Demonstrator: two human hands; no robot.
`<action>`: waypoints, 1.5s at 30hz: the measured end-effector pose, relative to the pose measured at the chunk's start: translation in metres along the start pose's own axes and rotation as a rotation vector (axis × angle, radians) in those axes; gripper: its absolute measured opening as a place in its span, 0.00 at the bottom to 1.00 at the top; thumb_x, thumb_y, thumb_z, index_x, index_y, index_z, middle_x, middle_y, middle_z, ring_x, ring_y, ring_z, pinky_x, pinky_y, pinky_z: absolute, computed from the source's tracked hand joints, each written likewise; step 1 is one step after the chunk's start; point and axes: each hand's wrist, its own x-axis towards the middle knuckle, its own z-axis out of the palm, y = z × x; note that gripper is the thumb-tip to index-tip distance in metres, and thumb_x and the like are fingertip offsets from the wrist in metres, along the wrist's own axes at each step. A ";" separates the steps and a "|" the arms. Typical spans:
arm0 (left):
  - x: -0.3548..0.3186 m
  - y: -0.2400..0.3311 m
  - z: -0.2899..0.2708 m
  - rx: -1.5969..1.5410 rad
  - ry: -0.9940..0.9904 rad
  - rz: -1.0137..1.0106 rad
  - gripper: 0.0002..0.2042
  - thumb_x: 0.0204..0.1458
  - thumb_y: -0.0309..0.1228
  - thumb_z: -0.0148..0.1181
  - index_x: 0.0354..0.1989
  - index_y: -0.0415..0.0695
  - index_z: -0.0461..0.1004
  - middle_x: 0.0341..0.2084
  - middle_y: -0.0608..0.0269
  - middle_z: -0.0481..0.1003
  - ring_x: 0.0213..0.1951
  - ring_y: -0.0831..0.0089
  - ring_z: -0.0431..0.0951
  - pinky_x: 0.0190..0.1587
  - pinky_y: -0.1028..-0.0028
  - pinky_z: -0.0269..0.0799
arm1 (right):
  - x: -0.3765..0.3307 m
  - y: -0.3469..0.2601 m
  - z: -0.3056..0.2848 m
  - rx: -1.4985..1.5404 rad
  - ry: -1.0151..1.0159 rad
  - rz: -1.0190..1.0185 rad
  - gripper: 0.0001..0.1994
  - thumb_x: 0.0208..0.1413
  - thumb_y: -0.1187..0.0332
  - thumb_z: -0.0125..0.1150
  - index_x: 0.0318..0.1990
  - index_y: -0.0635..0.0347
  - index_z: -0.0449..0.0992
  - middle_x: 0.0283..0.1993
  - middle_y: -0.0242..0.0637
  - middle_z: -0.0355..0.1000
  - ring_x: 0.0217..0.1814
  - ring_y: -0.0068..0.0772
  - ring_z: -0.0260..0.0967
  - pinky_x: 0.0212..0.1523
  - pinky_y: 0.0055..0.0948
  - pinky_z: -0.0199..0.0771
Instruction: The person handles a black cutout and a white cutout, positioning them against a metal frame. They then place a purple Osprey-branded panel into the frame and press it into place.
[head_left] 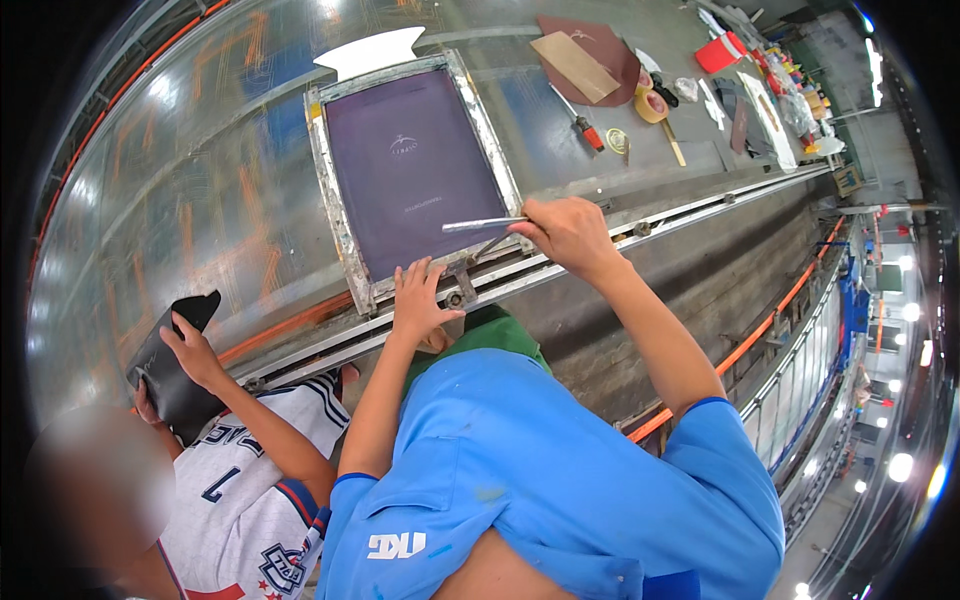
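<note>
Grey table (245,165), screen (412,175) beyond spread, empty left hand (420,300); right hand (568,232) closed round rod (475,225).

Blue short-sleeved shirt (560,430), white print (397,545)

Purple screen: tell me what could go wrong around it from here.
The metal tool in the right hand appears to reach over the screen; a slip might scratch the purple surface.
The left hand is close beside the metal clamp, so it could get pinched if that shifts.
</note>
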 end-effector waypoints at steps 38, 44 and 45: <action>0.022 -0.084 -0.049 -0.163 0.652 -0.836 0.31 0.48 0.42 0.75 0.54 0.34 0.71 0.37 0.53 0.79 0.38 0.60 0.78 0.45 0.63 0.72 | -0.266 0.411 0.051 1.521 1.343 1.479 0.15 0.74 0.59 0.46 0.54 0.57 0.75 0.40 0.32 0.80 0.26 0.17 0.63 0.23 0.18 0.62; 0.027 -0.051 -0.067 -0.460 0.588 -0.857 0.23 0.50 0.42 0.75 0.44 0.35 0.78 0.34 0.58 0.80 0.36 0.66 0.78 0.45 0.65 0.73 | -0.278 0.479 0.074 1.491 1.505 1.601 0.18 0.72 0.57 0.48 0.45 0.64 0.79 0.21 0.26 0.68 0.20 0.18 0.60 0.20 0.17 0.59; 0.028 -0.045 -0.070 -0.514 0.578 -0.845 0.22 0.51 0.40 0.75 0.45 0.35 0.78 0.33 0.60 0.80 0.34 0.68 0.77 0.43 0.67 0.73 | -0.280 0.484 0.075 1.455 1.519 1.632 0.18 0.72 0.58 0.49 0.45 0.64 0.79 0.22 0.27 0.69 0.21 0.18 0.61 0.20 0.17 0.59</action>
